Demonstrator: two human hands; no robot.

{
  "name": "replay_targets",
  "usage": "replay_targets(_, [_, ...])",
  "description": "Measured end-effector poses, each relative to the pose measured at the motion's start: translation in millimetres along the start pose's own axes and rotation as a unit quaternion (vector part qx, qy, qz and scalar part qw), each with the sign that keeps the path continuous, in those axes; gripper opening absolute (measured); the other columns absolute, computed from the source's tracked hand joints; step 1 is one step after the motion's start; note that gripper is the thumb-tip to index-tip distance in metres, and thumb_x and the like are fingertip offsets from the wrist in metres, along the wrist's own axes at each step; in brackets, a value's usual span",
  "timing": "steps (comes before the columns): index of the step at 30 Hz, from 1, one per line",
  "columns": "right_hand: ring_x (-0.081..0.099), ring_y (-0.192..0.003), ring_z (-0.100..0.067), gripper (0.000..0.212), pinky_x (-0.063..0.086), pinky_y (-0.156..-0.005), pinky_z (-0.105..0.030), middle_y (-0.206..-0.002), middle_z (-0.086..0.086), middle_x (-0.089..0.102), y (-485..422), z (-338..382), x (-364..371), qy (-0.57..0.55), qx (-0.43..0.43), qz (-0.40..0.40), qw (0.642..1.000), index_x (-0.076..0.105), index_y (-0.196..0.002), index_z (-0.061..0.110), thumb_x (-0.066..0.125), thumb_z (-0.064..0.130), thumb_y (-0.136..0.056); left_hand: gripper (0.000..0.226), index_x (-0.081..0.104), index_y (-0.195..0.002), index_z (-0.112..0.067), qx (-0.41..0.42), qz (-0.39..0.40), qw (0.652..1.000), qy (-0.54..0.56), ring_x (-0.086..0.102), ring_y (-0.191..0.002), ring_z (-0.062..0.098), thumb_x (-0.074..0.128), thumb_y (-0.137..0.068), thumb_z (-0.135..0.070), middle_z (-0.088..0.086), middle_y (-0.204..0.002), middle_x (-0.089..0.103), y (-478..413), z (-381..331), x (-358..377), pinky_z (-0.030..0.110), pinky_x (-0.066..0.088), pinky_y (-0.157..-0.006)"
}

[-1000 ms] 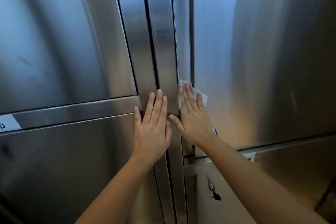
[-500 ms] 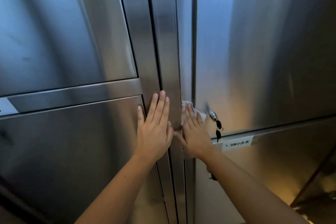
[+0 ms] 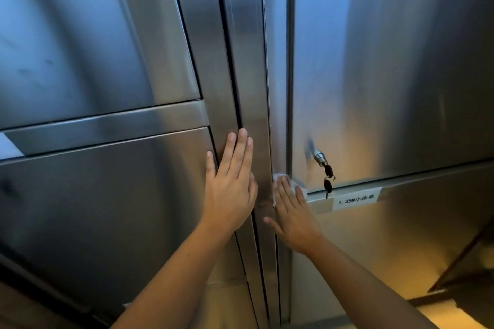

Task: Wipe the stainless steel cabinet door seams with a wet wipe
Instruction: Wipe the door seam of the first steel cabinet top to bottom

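- A wall of brushed stainless steel cabinet doors (image 3: 387, 61) fills the view, seen from below, with vertical posts running up the middle.
- The left hand (image 3: 230, 189) lies flat on the metal with its fingers straight and together. It holds nothing, and its fingertips cover the dark seam (image 3: 227, 48) between the two middle posts.
- The right hand (image 3: 294, 216) is also flat, fingers straight, thumb spread to the side.
- It presses the white wet wipe (image 3: 282, 176) against the steel; the wipe shows above and between its fingers.
- The wipe sits at the right-hand vertical seam (image 3: 290, 88), by the lower left corner of the upper right door.
- A lock (image 3: 319, 156) sticks out of that door just beside the wipe, and keys (image 3: 328, 179) hang from it.
- A white label (image 3: 357, 199) with printed characters is stuck on the rail below the door.
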State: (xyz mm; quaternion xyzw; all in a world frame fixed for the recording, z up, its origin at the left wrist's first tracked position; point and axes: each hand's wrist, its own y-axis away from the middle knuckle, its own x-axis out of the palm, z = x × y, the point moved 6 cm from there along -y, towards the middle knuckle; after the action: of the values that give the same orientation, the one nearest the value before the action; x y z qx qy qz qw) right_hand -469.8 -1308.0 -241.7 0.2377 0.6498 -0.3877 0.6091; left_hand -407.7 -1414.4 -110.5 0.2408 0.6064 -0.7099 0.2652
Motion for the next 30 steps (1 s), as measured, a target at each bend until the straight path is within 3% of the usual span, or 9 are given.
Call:
replay_targets(3, [-0.042, -0.128, -0.016, 0.073, -0.033, -0.1, -0.035, -0.138, -0.005, -0.042, 4, 1, 3, -0.004, -0.006, 0.019, 1.0, -0.034, -0.132, 0.017, -0.009, 0.064, -0.083, 0.057, 0.022, -0.144, -0.008, -0.001, 0.01, 1.0, 0.004, 0.018, -0.14, 0.026, 0.029, -0.09, -0.025, 0.009, -0.152, 0.018, 2, -1, 0, 0.054, 0.012, -0.107])
replay_targets(7, [-0.04, -0.129, -0.018, 0.074, -0.023, -0.108, -0.037, -0.138, -0.006, -0.043, 9, 1, 4, -0.001, 0.005, 0.036, 0.999, -0.039, -0.129, 0.017, -0.006, 0.065, -0.084, 0.057, 0.021, -0.144, -0.008, -0.003, 0.022, 1.0, 0.001, 0.018, -0.141, 0.025, 0.026, -0.09, -0.026, 0.009, -0.153, 0.019, 4, -2, 1, 0.052, 0.015, -0.108])
replay_targets(15, [-0.035, -0.131, -0.017, 0.075, -0.013, -0.109, -0.037, -0.142, -0.003, -0.037, 17, 2, 13, -0.004, 0.033, 0.042, 0.999, -0.033, -0.133, 0.019, 0.01, 0.064, -0.09, 0.057, 0.022, -0.144, -0.007, 0.02, 0.005, 1.0, 0.005, 0.018, -0.14, 0.023, 0.028, -0.089, -0.023, 0.008, -0.152, 0.017, 16, 0, 13, 0.046, 0.023, -0.109])
replay_targets(25, [-0.03, -0.133, -0.018, 0.075, -0.015, -0.108, -0.036, -0.144, -0.004, -0.03, 20, -1, 12, -0.012, -0.01, 0.028, 0.999, -0.028, -0.136, 0.019, 0.019, 0.059, -0.094, 0.058, 0.023, -0.144, -0.006, -0.038, 0.007, 0.999, 0.0, 0.018, -0.14, 0.024, 0.033, -0.089, -0.023, 0.01, -0.152, 0.018, 27, -10, 24, 0.049, 0.021, -0.109])
replay_targets(28, [-0.026, -0.137, -0.019, 0.075, -0.015, -0.109, -0.037, -0.146, -0.004, -0.026, 18, -2, 14, -0.027, -0.025, 0.015, 0.999, -0.024, -0.138, 0.018, 0.022, 0.058, -0.094, 0.057, 0.027, -0.143, -0.006, -0.062, 0.017, 0.998, -0.014, 0.022, -0.138, 0.025, 0.035, -0.089, -0.023, 0.01, -0.15, 0.022, 40, -20, 30, 0.052, 0.025, -0.108])
replay_targets(30, [-0.012, -0.14, -0.024, 0.075, -0.005, -0.11, -0.043, -0.152, -0.008, -0.009, 19, -1, 12, -0.034, -0.032, -0.015, 0.999, -0.008, -0.144, 0.013, 0.027, 0.057, -0.093, 0.057, 0.026, -0.143, -0.007, -0.081, 0.013, 0.996, -0.021, 0.02, -0.139, 0.024, 0.037, -0.089, -0.022, 0.009, -0.15, 0.021, 47, -26, 36, 0.051, 0.024, -0.109])
